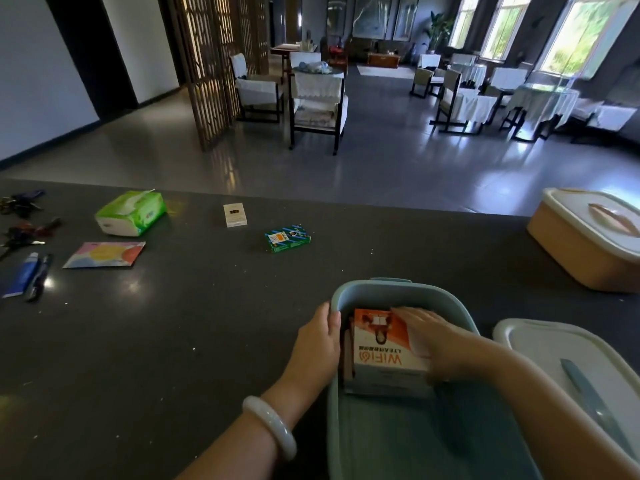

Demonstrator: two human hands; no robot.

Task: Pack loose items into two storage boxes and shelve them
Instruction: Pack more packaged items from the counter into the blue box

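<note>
Teal plastic, the open storage box sits at lower centre; your left hand grips its rim while your right hand lies flat-fingered on the WiFi carton inside. Pressing unevenly could wedge the carton crooked, leaving little room for the tissue pack at upper left.

Two bare forearms show, with no sleeves in view; the left hand has a smooth, pale, whitish bangle round its wrist, thick and glossy; the right hand, across from the bangle, has nothing visible on its wrist; both hands ungloved.
</note>
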